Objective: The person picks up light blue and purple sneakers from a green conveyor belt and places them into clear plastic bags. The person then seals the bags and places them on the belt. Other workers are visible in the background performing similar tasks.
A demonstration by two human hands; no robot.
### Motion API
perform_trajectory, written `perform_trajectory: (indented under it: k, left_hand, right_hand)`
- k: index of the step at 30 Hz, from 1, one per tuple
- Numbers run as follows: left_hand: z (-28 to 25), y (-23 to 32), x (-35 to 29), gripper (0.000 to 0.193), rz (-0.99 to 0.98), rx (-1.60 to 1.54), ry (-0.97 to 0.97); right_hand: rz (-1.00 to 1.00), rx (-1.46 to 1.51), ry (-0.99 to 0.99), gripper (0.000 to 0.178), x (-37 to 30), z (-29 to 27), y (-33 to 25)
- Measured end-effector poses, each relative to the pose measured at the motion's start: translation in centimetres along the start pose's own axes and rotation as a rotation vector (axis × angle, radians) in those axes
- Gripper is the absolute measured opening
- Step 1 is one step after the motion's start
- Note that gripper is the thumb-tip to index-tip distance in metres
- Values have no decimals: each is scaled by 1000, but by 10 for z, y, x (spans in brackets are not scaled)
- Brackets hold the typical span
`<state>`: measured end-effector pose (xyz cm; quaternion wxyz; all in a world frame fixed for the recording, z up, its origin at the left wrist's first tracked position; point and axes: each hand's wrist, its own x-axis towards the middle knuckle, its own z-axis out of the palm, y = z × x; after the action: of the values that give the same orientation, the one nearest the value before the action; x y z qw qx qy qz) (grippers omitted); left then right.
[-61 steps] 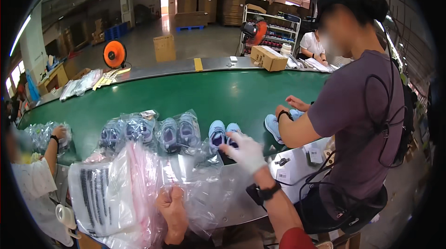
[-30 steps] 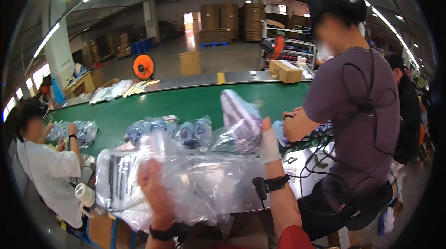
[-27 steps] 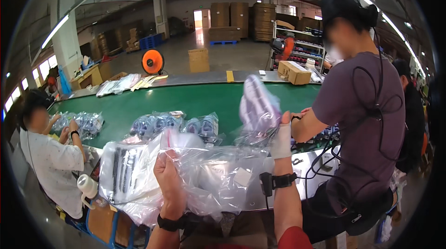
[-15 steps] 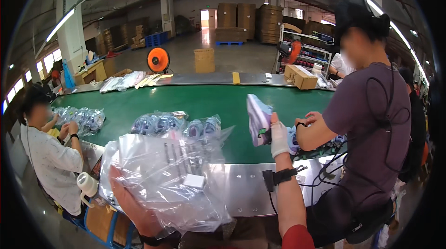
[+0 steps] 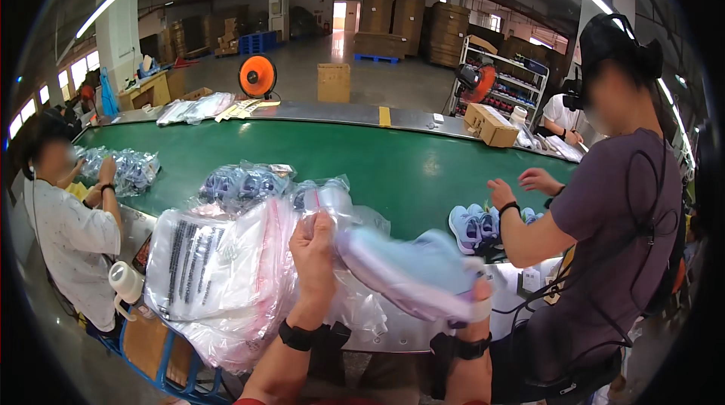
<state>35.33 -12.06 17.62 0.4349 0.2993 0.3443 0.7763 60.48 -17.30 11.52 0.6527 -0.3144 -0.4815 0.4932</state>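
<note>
The left hand [image 5: 313, 254] is pinching the mouth of a clear bag [image 5: 332, 216] in front of the green belt [image 5: 393, 163], fingers pressed together. The right hand [image 5: 476, 301], mostly hidden, is gripping a pale blue shoe [image 5: 411, 269] whose toe is entering the bag; it looks partly in, not seated. Bagged shoes [image 5: 242, 182] are lying on the belt behind, loose shoes [image 5: 476, 225] beside a co-worker's arm [image 5: 529, 235] crowding the right.
</note>
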Motion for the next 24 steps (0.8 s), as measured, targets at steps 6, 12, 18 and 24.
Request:
perform_trajectory:
  k: [6,12,18,24]
  left_hand:
    - [-3,-16,-25,12,24,409,-367]
    - [45,-19,-33,19,250,718,-631]
    - [45,-23,13,26,167,580,-550]
    - [43,-36,-5,26,187,780,-1050]
  right_hand:
    - [-110,-1029,-388,32,12,44,-22]
    - [-517,-1579,-456,30,28,77,-40]
    - [-364,-1650,-978,35,2,94,-61]
    - [-480,-1491,-1158,25,-19,110,-33]
